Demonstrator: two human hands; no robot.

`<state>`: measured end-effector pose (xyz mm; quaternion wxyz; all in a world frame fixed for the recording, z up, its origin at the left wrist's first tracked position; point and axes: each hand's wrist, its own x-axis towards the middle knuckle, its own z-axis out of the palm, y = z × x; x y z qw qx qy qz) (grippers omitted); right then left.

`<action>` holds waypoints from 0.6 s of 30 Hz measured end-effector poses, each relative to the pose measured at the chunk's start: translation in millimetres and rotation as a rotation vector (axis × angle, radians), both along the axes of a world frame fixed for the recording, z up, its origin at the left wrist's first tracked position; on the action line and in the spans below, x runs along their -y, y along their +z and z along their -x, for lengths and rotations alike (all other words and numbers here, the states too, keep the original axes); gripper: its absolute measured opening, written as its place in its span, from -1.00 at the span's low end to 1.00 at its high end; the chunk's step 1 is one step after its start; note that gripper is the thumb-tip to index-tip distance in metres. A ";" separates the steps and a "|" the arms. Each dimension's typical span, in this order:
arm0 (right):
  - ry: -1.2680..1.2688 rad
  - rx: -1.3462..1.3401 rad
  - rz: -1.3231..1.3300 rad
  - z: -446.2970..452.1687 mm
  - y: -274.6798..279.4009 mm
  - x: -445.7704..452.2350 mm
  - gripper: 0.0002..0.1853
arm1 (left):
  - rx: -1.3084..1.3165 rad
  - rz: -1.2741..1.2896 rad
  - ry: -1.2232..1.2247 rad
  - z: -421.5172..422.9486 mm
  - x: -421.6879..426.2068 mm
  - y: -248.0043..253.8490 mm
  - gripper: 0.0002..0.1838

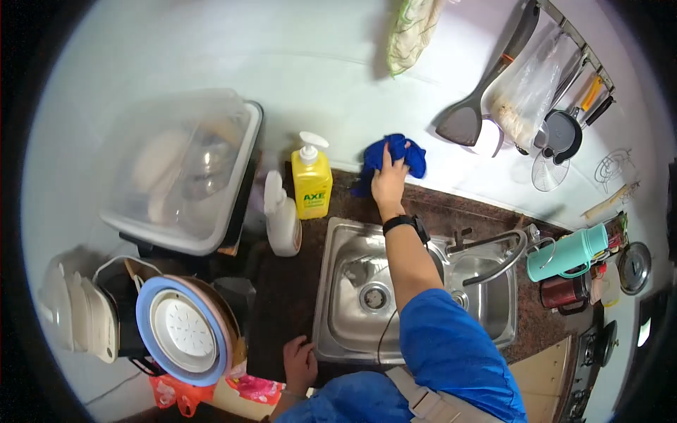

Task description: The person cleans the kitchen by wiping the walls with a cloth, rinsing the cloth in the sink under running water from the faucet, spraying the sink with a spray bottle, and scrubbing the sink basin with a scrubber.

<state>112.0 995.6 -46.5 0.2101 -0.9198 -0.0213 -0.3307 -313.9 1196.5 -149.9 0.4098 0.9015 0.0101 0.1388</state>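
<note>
My right hand reaches out past the sink and presses a crumpled blue cloth against the white wall, just above the counter's back edge. Its fingers lie over the cloth, which bunches around them. My left hand rests on the dark counter edge by the sink's near left corner, fingers apart and holding nothing. Between the arms lies the steel sink. A yellow AXE pump bottle and a white spray bottle stand left of the cloth.
A lidded plastic dish box and stacked basins occupy the left side. The faucet arches over the right basin. A turquoise bottle leans at the right. A spatula and other utensils hang on the wall.
</note>
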 end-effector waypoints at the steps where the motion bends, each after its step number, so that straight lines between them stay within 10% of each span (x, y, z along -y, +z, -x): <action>1: 0.001 -0.087 0.019 5.8 -11.8 7.7 -0.31 | 0.008 -0.012 0.002 -0.6 -0.4 -1.2 -0.75; 5: -0.109 -0.589 -0.323 38.1 -21.6 29.1 -0.64 | 0.012 0.003 -0.009 0.3 0.2 -1.3 -0.75; 9: 0.087 -0.485 -0.698 116.9 -13.2 35.8 -0.60 | 0.063 -0.025 -0.021 2.3 1.3 -4.5 -0.75; 12: 0.343 -0.764 -1.498 205.9 47.4 51.4 -0.74 | 0.087 -0.039 -0.039 4.1 2.3 -8.1 -0.76; 18: 0.156 -0.777 -1.809 291.7 80.9 159.1 -0.71 | 0.062 -0.096 0.001 4.5 10.3 -7.0 -0.78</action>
